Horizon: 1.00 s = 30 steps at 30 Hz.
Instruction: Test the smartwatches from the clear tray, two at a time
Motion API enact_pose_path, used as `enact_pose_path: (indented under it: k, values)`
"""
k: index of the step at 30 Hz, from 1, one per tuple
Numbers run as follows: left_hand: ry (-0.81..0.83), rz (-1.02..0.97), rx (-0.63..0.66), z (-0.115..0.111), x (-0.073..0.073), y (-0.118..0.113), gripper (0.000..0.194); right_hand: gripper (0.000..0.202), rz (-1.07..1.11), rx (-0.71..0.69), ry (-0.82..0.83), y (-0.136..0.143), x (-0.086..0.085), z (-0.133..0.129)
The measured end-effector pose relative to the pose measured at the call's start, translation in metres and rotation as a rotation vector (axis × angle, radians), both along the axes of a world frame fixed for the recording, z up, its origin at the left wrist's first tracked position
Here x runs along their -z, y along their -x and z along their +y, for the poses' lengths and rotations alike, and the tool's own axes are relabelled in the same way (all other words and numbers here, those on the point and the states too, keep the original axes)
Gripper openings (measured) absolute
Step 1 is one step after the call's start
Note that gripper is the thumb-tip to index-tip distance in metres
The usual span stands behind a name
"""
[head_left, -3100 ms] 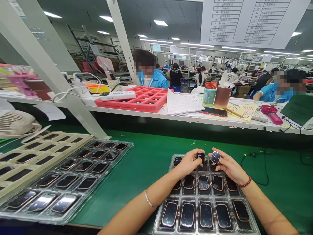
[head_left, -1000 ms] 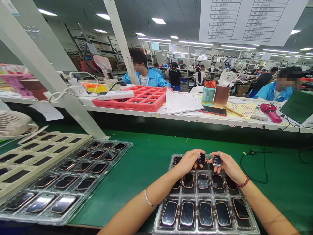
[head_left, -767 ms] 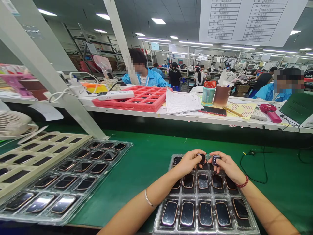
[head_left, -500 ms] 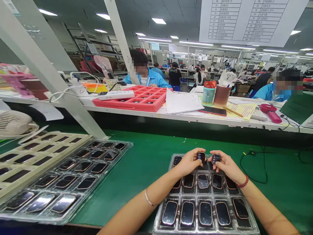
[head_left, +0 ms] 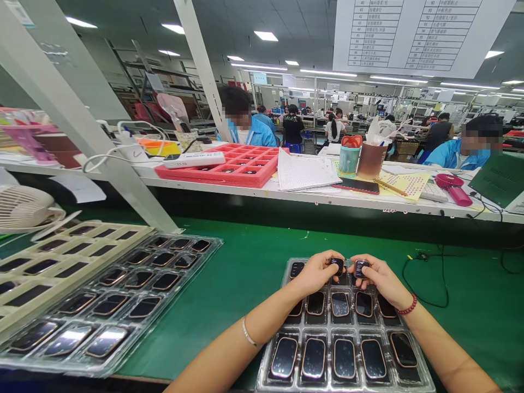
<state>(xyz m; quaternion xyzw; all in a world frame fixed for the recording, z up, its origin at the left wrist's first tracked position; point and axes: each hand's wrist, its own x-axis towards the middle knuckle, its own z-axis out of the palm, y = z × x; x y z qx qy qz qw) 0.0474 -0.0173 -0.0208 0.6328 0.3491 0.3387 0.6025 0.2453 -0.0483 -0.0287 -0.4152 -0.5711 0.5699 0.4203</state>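
Observation:
Above the far rows of a clear plastic tray (head_left: 301, 327), my left hand (head_left: 319, 271) holds a small watch (head_left: 337, 262) with a lit screen, the thumb resting on its display. Just to the right, my right hand (head_left: 376, 274) grips a second watch (head_left: 361, 268), also lit, its thumb at the screen's lower right edge. The two watches are close together but apart. Several dark-screened watches (head_left: 344, 357) lie in the tray's compartments beneath and nearer to me. Part of the tray's back row is hidden by my hands.
At the left on the green bench (head_left: 229, 289) lie another clear tray (head_left: 153, 322) of watches and a cream tray (head_left: 24, 278), beside a fan (head_left: 24, 207). A shelf (head_left: 295, 196) crosses behind, holding a red foam tray (head_left: 262, 177). A black cable (head_left: 444, 278) is at right.
My left thumb has moved up onto its watch's screen. In my right hand the watch is turned slightly and its thumb has shifted up. The trays have stayed in place.

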Motion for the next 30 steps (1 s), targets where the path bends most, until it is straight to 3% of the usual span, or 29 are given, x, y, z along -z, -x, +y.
enact_pose_path:
  k: [30]
  values:
    - [-0.017,-0.008,-0.004,0.0027,0.0057,0.0001,0.023,0.027,-0.022,-0.009,-0.018,0.0004,-0.0019,-0.0011]
